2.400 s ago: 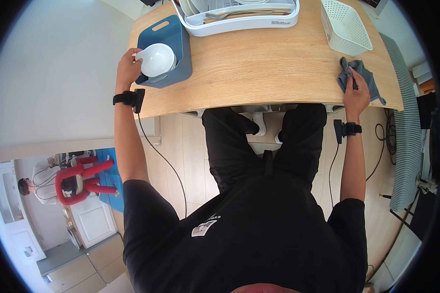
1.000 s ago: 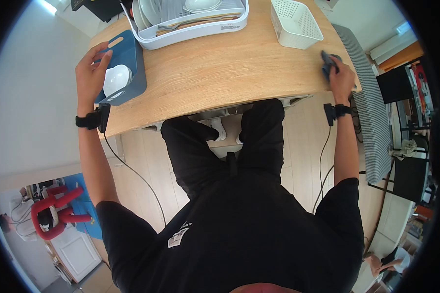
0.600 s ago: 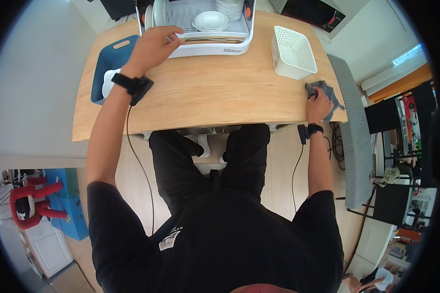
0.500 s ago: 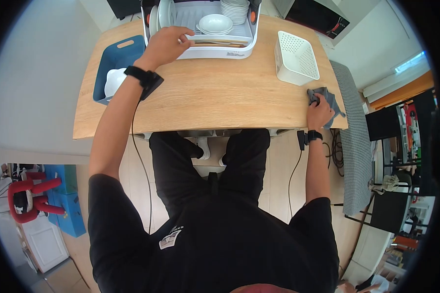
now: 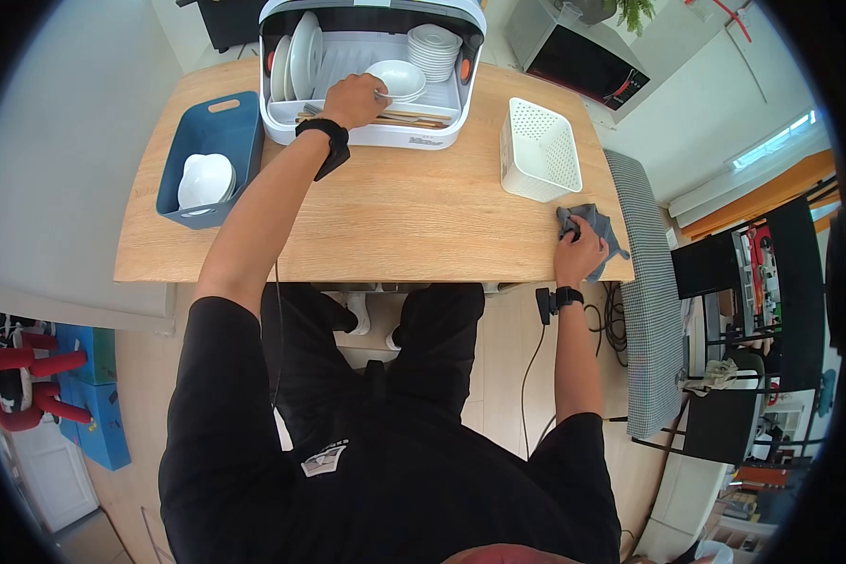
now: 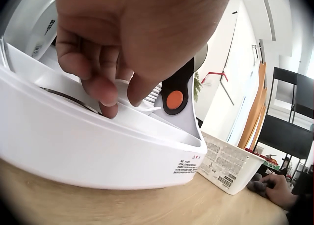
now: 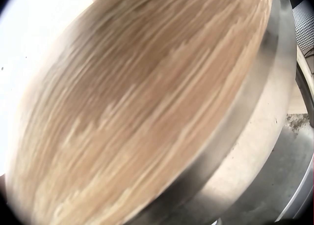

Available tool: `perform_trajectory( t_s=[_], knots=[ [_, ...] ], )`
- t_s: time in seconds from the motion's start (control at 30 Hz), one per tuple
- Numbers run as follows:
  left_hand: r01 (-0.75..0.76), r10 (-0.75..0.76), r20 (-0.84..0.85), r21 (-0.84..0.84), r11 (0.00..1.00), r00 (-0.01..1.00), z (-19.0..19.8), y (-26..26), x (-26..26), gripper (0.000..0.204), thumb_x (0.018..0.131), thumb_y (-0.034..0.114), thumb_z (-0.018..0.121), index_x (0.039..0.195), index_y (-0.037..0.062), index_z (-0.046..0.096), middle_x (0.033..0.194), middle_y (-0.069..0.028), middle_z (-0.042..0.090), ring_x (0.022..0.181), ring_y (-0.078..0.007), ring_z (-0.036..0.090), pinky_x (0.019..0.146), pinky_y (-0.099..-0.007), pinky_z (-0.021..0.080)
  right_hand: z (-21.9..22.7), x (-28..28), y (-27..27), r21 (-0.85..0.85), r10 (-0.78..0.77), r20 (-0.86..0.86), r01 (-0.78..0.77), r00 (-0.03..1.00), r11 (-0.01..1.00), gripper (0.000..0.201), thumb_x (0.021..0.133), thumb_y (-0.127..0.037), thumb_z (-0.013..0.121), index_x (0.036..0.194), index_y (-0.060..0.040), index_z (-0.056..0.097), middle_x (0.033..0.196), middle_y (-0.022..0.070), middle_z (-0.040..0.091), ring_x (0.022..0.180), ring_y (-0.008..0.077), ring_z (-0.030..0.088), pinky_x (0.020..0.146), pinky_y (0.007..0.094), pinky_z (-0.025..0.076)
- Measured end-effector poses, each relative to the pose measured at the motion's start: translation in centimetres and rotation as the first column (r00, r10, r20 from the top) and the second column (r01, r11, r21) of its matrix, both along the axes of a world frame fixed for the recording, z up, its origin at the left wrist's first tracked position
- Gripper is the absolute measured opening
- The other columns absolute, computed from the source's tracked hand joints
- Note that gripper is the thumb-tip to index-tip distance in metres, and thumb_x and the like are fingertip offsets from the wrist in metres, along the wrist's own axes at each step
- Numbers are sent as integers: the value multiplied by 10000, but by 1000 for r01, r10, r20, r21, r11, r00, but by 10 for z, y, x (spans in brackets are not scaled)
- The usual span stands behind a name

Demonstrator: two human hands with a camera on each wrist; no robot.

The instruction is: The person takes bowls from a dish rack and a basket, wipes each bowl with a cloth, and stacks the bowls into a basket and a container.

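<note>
My left hand [image 5: 355, 101] reaches over the front of a white dish rack [image 5: 414, 137], its fingertips right at the near-left rim of a white bowl [image 5: 399, 77]. In the left wrist view, a gap shows between thumb and forefinger, with the white bowl [image 6: 149, 107] behind. That bowl sits on another in the rack. My right hand [image 5: 581, 254] holds a bunched grey cloth [image 5: 603, 226] on the table near its right front corner; the left wrist view also shows fingers curled into the cloth [image 6: 256, 184]. At far left, a blue bin [image 5: 237, 136] contains stacked white bowls [image 5: 205, 180].
Plates [image 5: 305, 56] stand upright on the rack's left, with a stack of small dishes [image 5: 432, 52] at right and cutlery [image 5: 418, 119] along the front. A white perforated basket [image 5: 540, 160] is on the table [image 5: 395, 226]. A microwave [image 5: 583, 66] stands beyond.
My left hand let go of the white bowl in the blue bin, rose off it and swung right to the bowls in the rack. The right hand keeps its hold on the cloth.
</note>
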State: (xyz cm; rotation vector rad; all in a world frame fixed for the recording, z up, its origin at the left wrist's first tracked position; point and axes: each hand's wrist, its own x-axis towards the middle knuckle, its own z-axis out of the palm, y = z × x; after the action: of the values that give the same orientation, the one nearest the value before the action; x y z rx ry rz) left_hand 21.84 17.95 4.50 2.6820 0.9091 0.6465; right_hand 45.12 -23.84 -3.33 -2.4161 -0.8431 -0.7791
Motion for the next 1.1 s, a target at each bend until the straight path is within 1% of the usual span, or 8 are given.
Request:
perform_trajectory(
  t_s=[0.27, 0.33, 0.57, 0.73, 0.87, 0.9, 0.97, 1.1],
  knots=[
    [54, -16, 299, -120, 991, 954, 7, -2, -5, 379, 781, 342, 844, 1005, 52, 748, 841, -101, 734, 841, -269, 680, 723, -381, 537, 0, -2, 2, 12, 8, -11, -7, 1000, 1000, 243, 849, -37, 617, 1051, -91, 742, 943, 102, 741, 945, 271, 652, 1055, 440, 354],
    [38, -56, 372, 56, 998, 926, 11, -9, -12, 439, 704, 352, 913, 949, 53, 705, 792, -71, 663, 755, -223, 632, 667, -347, 515, 1, -2, 2, 16, 6, -4, -6, 1000, 1000, 244, 849, -36, 617, 1050, -91, 743, 945, 103, 742, 945, 271, 653, 1053, 440, 355],
    [64, -109, 489, 107, 992, 866, 19, -39, -47, 491, 637, 372, 951, 884, 60, 664, 778, -73, 620, 737, -215, 610, 681, -334, 511, -1, 2, 1, 16, 14, 5, -14, 1000, 1000, 248, 843, -49, 624, 1053, -98, 746, 962, 105, 746, 947, 275, 655, 1028, 434, 364],
    [147, -4, 639, -170, 974, 770, 5, -76, -94, 465, 643, 311, 972, 877, 70, 651, 833, -10, 638, 781, -122, 603, 704, -297, 514, -6, 5, -2, 1, 13, -12, -13, 1000, 1000, 267, 848, -60, 649, 1093, -117, 737, 991, 103, 744, 969, 269, 661, 1036, 420, 356],
    [434, 194, 750, -550, 714, 632, -34, -102, -139, 367, 844, 226, 851, 1067, 56, 614, 981, -30, 681, 926, -145, 653, 919, -335, 542, -2, 4, -2, -6, 10, -14, -10, 1000, 1000, 262, 847, -70, 647, 1085, -122, 743, 980, 110, 744, 948, 275, 663, 1016, 408, 370],
    [430, 198, 749, -552, 715, 632, -48, -111, -145, 367, 844, 226, 851, 1067, 56, 614, 981, -30, 681, 926, -145, 653, 919, -335, 542, -3, 5, -2, -8, 14, -16, -15, 1000, 1000, 262, 847, -70, 647, 1085, -122, 743, 980, 110, 744, 948, 275, 663, 1016, 408, 370],
    [832, 439, 850, -451, 322, 291, -67, -129, -157, 353, 981, 308, 685, 1196, 58, 557, 1187, -93, 655, 1126, -207, 638, 1043, -409, 500, -5, 7, -3, 6, 16, 6, -16, 1000, 1000, 255, 848, -77, 646, 1076, -128, 749, 955, 115, 745, 921, 279, 662, 1004, 395, 373],
    [864, 518, 813, -441, 244, 268, -63, -166, -169, 492, 1036, 458, 531, 1321, 58, 502, 1386, -155, 552, 1311, -266, 539, 1107, -468, 452, -2, 4, -2, 3, 25, -12, -25, 1000, 1000, 253, 849, -77, 646, 1069, -131, 756, 928, 119, 746, 880, 286, 661, 991, 386, 377]
  ],
)
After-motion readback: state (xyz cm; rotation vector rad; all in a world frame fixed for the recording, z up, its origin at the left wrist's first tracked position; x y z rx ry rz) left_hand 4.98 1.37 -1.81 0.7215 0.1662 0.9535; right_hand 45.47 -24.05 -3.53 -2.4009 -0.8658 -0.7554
